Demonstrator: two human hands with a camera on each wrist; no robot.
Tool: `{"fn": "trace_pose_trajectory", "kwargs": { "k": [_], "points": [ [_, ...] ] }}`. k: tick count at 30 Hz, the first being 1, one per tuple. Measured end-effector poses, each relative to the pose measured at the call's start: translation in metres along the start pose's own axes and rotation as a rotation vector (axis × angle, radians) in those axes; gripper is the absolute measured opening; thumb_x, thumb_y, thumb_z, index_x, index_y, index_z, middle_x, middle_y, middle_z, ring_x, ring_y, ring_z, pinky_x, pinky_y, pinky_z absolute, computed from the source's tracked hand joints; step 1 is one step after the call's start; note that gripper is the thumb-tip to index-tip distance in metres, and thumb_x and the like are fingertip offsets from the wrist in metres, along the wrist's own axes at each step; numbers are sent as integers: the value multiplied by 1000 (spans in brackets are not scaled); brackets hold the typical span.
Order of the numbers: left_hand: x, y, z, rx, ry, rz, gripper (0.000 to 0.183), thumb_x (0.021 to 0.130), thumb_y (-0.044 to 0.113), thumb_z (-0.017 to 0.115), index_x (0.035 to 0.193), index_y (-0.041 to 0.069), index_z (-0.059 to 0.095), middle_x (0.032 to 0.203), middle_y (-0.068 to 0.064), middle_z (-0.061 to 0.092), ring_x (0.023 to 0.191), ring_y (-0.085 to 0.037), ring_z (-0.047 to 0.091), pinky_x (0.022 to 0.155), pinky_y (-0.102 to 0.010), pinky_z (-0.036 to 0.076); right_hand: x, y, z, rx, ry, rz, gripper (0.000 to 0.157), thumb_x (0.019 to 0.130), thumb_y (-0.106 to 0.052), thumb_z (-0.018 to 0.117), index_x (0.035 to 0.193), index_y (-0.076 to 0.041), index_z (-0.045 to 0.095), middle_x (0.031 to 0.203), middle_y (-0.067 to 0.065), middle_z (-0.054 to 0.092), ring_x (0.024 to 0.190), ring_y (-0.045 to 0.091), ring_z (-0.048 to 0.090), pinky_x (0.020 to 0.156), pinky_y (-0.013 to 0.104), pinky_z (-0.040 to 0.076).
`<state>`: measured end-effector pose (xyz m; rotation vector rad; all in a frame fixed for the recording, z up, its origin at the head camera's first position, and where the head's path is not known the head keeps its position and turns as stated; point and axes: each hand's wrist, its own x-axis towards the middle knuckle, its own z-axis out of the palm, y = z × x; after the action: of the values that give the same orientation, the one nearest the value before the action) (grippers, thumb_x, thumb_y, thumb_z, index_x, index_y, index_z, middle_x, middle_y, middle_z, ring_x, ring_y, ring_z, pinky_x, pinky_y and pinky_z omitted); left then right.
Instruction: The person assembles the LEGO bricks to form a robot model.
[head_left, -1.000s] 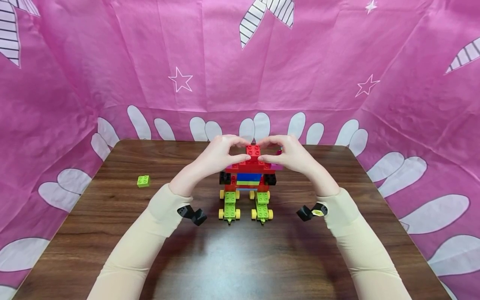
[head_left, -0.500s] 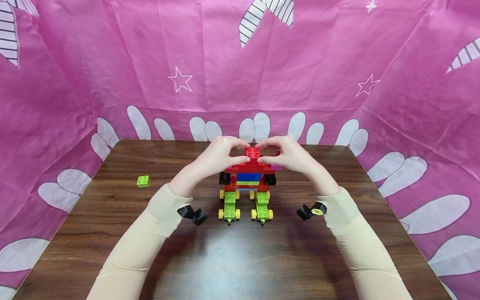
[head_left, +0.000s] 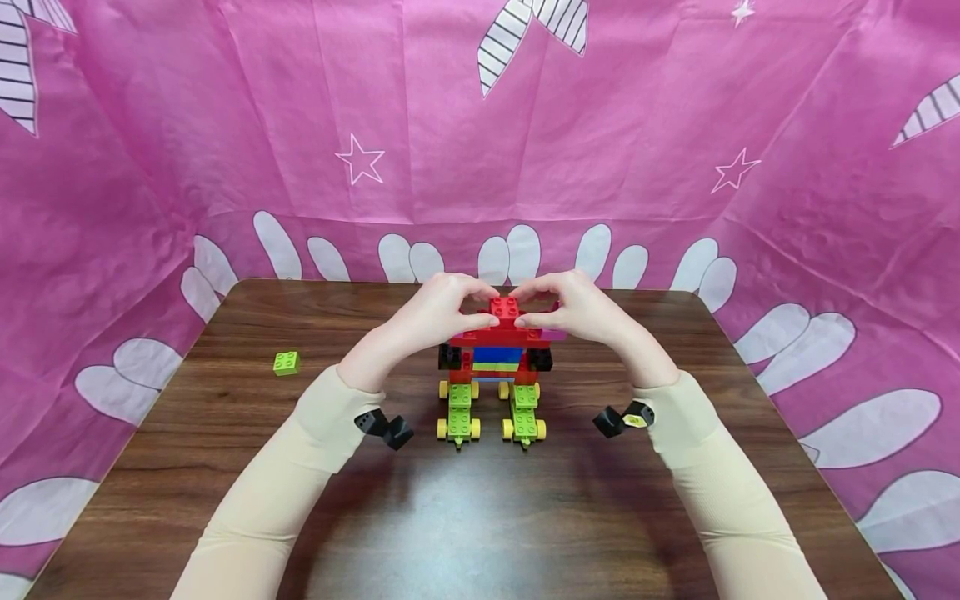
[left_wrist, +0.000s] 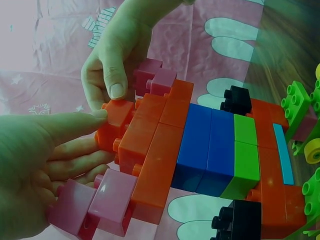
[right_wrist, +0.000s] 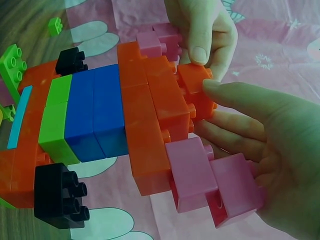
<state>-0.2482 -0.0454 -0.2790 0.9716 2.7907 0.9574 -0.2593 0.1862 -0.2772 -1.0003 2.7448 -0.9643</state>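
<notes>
A toy figure built of big plastic bricks stands upright on the table in the head view. Topping it is a small red brick (head_left: 505,307), pinched from both sides between the thumbs and fingers of my left hand (head_left: 438,310) and my right hand (head_left: 576,310). Wide red bricks (left_wrist: 162,155) lie directly below it, with pink bricks (right_wrist: 192,167) sticking out at either side. The middle has blue bricks (left_wrist: 207,147) and green ones (right_wrist: 54,120), flanked by black bricks (head_left: 450,357). Two green wheeled bases (head_left: 460,422) with yellow wheels carry the figure.
A loose light green brick (head_left: 287,362) lies to the left on the brown wooden table (head_left: 225,492). Pink cloth (head_left: 450,125) with white shapes hangs behind and along both sides. Each wrist wears a small black camera mount (head_left: 384,428).
The red top brick and both hands have sunk slightly and shifted a touch left over the figure. The wheeled bases and the loose green brick stay put.
</notes>
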Motion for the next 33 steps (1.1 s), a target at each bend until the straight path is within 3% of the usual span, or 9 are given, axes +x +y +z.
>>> {"fn": "trace_pose_trajectory", "kwargs": {
  "k": [6, 16, 19, 22, 25, 33],
  "points": [
    [2, 0, -1, -12, -17, -15, 38, 87, 26, 72, 120, 7, 68, 112, -7, 71, 106, -19, 64, 94, -35, 51, 0, -1, -1, -3, -18, 12, 32, 83, -25, 77, 111, -11, 72, 103, 3, 72, 54, 17, 48, 52, 28, 43],
    [4, 0, -1, -54, -36, -42, 37, 87, 26, 72, 119, 7, 69, 110, -6, 72, 105, -18, 65, 93, -34, 51, 1, 0, -2, -7, -20, 23, 32, 82, -26, 78, 109, -11, 73, 102, 3, 73, 48, 16, 44, 50, 27, 42],
    [4, 1, -2, -63, -34, -46, 37, 86, 26, 73, 118, 6, 69, 109, -7, 72, 104, -18, 66, 92, -34, 52, 1, -1, -2, -6, -16, 23, 31, 81, -24, 78, 109, -10, 74, 102, 4, 73, 54, 16, 51, 53, 27, 46],
    [5, 1, -2, -65, -29, -45, 38, 86, 26, 74, 117, 6, 70, 108, -7, 72, 102, -18, 67, 90, -33, 53, 1, -2, -3, -6, -13, 15, 31, 81, -22, 79, 108, -8, 74, 102, 6, 73, 73, 17, 65, 63, 29, 54],
    [5, 0, -2, -68, -26, -44, 38, 85, 26, 74, 117, 6, 70, 108, -7, 73, 102, -18, 67, 89, -33, 53, 2, -3, -3, -8, -15, 6, 32, 80, -20, 79, 108, -7, 74, 101, 7, 74, 92, 18, 69, 76, 34, 57],
    [4, 1, -1, -47, -31, -43, 36, 87, 25, 72, 118, 5, 69, 108, -8, 73, 102, -19, 67, 90, -34, 53, 4, -2, -2, -15, -23, 4, 33, 81, -20, 79, 111, -6, 73, 103, 9, 73, 96, 21, 68, 83, 39, 56]
  ]
}}
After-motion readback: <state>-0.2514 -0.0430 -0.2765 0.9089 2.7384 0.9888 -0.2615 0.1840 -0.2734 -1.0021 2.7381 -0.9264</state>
